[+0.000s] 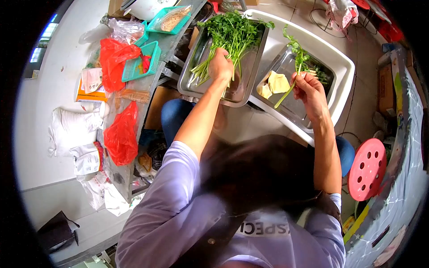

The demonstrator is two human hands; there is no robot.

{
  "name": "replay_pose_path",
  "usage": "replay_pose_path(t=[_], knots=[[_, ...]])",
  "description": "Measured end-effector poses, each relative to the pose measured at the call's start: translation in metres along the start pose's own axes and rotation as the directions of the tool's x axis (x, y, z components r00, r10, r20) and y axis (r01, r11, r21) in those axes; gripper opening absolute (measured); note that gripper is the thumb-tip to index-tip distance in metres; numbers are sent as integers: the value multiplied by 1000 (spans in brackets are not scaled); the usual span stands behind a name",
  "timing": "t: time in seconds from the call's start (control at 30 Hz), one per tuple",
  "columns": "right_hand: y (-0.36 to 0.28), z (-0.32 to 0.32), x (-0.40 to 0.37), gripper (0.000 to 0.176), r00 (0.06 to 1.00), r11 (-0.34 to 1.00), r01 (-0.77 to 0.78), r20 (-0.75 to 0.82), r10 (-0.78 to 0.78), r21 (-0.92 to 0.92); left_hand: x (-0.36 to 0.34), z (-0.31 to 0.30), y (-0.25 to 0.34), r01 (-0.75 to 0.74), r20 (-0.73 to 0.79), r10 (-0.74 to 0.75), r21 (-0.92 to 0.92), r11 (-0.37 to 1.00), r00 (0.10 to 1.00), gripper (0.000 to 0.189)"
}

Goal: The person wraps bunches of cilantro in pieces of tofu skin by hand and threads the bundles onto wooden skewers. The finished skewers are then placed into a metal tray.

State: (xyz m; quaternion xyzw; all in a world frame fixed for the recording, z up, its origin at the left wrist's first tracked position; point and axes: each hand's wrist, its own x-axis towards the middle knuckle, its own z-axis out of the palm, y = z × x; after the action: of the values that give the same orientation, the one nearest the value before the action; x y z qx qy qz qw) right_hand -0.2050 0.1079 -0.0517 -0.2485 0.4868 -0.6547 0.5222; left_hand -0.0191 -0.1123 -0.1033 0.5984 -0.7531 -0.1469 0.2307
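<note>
A bunch of leafy green celery [234, 31] lies in a steel tray [185, 85], leaves toward the far end. My left hand [220, 66] is closed on its stems; its fingertips are partly hidden. In my right hand [310, 94], pinched between thumb and fingers, is a single celery stalk [290, 88], its leafy top pointing away from me. That hand is above a second steel tray [304, 117], set inside a white plastic tub [346, 67]. Pale yellow pieces [278, 83] of a kind I cannot make out lie in this tray, with cut stems and greens [319, 73] beyond.
On the left, a bench holds red plastic bags [120, 134], a turquoise basket [154, 60], another basket with grain-like contents [172, 21] and white packages [73, 129]. A red round stool [367, 169] stands to my right. My knees flank the trays.
</note>
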Motion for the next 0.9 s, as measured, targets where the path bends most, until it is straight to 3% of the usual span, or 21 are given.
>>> replay_pose_path(t=[0.07,0.17,0.33,0.43,0.5,0.57,0.63,0.7,0.77,0.83,0.9], knots=[[-1,1,0,14,1000,1000,1,-1,-1,-7,1,7,-6,-93,-35,94,27,995,995,13],[-1,-1,0,14,1000,1000,1,1,-1,-11,-8,-2,5,-130,76,124,78,988,989,10],[2,-2,1,15,1000,1000,2,8,-2,-3,-16,-3,31,-131,82,108,382,915,991,17],[1,-5,2,15,1000,1000,-9,-11,9,-12,-4,-2,34,-30,210,-48,354,935,977,22],[2,-8,2,16,1000,1000,-1,-22,1,4,2,-8,23,50,188,-81,165,985,979,17],[3,-8,2,16,1000,1000,6,-25,-6,6,2,-24,12,70,188,-38,-168,983,981,20],[3,-7,2,16,1000,1000,3,-22,-3,-4,4,-39,5,127,215,-12,-530,839,977,18],[2,-5,1,16,1000,1000,3,-15,-3,-8,4,-73,2,359,495,-36,-575,735,868,15],[2,-3,0,16,1000,1000,2,-1,-2,-2,1,-92,-5,572,648,67,-712,407,759,13],[3,-3,0,16,1000,1000,3,-3,-3,-3,-3,-104,-9,654,696,126,-711,258,707,14],[2,-1,-1,15,1000,1000,3,-2,-3,-5,-7,-109,-10,678,718,83,-684,271,691,16]])
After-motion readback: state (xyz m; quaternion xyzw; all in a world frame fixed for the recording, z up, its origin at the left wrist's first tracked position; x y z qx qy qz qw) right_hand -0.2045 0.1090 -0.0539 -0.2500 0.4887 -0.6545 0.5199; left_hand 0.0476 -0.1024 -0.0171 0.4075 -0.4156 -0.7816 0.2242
